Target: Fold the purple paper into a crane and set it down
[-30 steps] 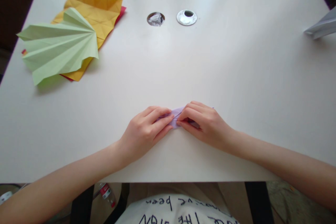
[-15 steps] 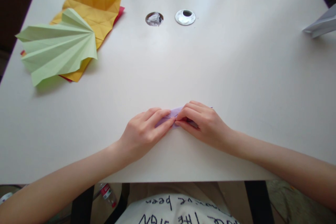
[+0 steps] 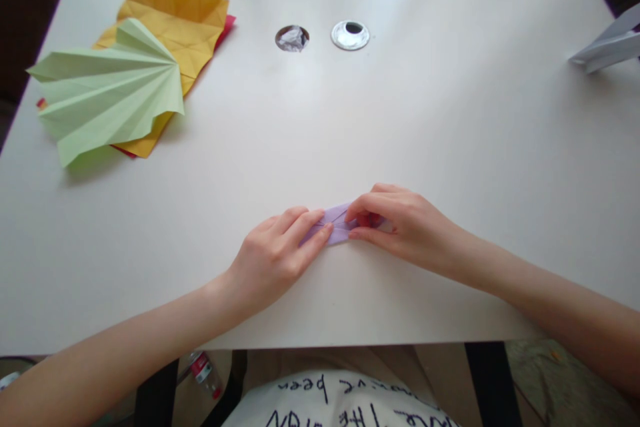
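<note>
A narrow strip of folded purple paper lies on the white table in front of me, with crease lines showing along its middle. My left hand holds its left part down against the table, thumb and fingers on top of the paper. At the right part, my right hand has its thumb at the near edge and its curled fingers at the far edge, a small gap between the tips. Both hands hide the ends of the strip.
A pleated light green paper overlaps creased yellow paper and red paper at the far left. Two round table holes, one a metal-rimmed cable grommet, lie at the back. Folded white paper stands at the right edge.
My right hand has moved to the right along the purple paper and its thumb and fingertips have parted. More of the strip's middle shows. The left hand stays nearly in place.
</note>
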The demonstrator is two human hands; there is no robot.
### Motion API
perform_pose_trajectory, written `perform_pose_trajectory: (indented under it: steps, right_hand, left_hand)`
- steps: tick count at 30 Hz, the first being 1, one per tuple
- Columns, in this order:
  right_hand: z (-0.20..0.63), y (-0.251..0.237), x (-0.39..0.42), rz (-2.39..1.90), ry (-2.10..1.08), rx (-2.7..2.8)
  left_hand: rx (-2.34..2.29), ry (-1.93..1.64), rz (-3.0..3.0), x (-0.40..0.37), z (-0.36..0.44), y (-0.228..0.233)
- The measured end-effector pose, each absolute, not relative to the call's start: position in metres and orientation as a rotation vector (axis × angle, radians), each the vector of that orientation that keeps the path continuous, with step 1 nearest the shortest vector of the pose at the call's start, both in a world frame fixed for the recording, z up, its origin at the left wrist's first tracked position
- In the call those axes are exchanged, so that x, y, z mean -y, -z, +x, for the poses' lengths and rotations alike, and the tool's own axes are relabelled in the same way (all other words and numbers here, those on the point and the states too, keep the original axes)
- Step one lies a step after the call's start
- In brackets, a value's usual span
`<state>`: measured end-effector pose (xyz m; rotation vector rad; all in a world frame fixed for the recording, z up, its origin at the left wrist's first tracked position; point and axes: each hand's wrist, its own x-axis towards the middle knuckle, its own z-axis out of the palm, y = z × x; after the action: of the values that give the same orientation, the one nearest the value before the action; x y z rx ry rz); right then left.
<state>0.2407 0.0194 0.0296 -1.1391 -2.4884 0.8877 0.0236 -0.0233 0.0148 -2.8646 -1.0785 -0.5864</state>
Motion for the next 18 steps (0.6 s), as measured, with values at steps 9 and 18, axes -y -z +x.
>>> perform_pose_trajectory:
  steps: [9, 18]
  right_hand:
    - [0.249, -0.029, -0.029, -1.082, -0.847, 2.587]
    - [0.256, -0.033, -0.031, -1.086, -1.058, 2.331]
  left_hand:
    - [1.078, 0.6, -2.858, 0.024, 0.024, -0.016]
    - [1.087, 0.617, -2.867, 0.024, 0.024, -0.013]
